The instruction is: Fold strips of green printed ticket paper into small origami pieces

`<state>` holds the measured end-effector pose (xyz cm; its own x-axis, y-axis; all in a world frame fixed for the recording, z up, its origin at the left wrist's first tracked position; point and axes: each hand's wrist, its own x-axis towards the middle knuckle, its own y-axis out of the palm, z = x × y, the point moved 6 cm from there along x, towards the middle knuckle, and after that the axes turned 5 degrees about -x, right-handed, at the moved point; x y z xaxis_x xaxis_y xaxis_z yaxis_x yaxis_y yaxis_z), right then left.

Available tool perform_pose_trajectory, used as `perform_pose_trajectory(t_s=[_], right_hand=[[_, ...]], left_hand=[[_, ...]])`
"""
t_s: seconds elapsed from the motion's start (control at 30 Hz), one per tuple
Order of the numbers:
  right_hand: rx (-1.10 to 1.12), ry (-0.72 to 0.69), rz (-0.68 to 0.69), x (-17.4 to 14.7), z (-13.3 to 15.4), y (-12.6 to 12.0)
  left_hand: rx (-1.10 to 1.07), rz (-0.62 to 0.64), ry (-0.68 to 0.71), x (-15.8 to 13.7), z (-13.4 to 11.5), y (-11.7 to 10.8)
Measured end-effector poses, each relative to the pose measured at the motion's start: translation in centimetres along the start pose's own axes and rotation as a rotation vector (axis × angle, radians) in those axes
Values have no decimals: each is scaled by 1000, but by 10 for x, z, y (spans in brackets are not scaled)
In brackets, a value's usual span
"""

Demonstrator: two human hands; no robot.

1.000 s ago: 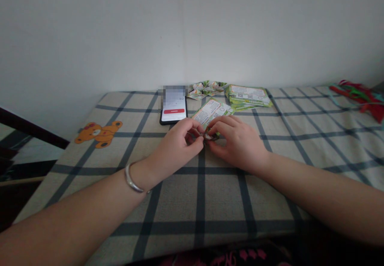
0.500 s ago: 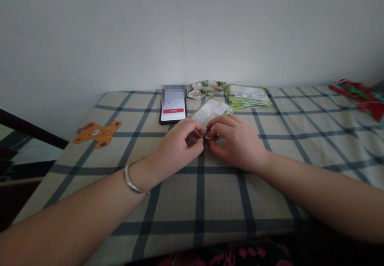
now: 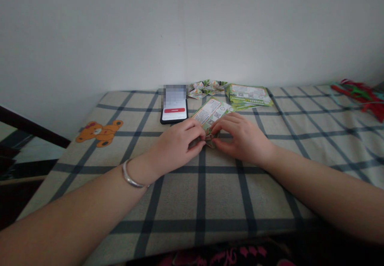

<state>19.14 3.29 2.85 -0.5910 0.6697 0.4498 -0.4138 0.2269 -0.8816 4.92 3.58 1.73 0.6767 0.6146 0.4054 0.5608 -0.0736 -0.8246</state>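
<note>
Between my two hands is a small folded piece of printed paper (image 3: 210, 141), just above or on the checked cloth. My left hand (image 3: 180, 141), with a silver bangle at the wrist, pinches its left side between thumb and fingers. From the other side my right hand (image 3: 244, 138) has its thumb and fingertips on the paper, gripping a little more loosely. Right behind the fingers lies a flat green and white leaflet (image 3: 212, 110), partly covered by my hands. The paper's exact folds are too small to make out.
A phone (image 3: 174, 114) with a lit screen stands behind my left hand. Several folded paper pieces (image 3: 207, 89) lie by the wall, beside a leaflet stack (image 3: 250, 94). Red and green items (image 3: 361, 94) sit far right. A bear picture (image 3: 100, 133) is on the checked tablecloth (image 3: 180, 202).
My right hand's thumb and fingers have opened slightly and drawn a little right, so more of the folded paper shows. My left hand still pinches it. The view has shifted slightly.
</note>
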Motion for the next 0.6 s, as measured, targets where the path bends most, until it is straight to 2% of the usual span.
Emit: perform_pose_trajectory(t_s=[0.13, 0.27, 0.37, 0.5, 0.6], right_hand=[[18, -47, -18, 1, -4, -5], [50, -185, -58, 3, -2, -10], [40, -262, -7, 2, 4, -9], [-125, -28, 8, 1, -2, -9], [-188, 1, 65, 1, 2, -6]], left_hand=[[21, 12, 0, 1, 1, 0], [17, 14, 8, 0, 2, 0], [6, 5, 16, 0, 4, 1], [-12, 1, 0, 0, 5, 2], [-21, -8, 11, 1, 3, 3]])
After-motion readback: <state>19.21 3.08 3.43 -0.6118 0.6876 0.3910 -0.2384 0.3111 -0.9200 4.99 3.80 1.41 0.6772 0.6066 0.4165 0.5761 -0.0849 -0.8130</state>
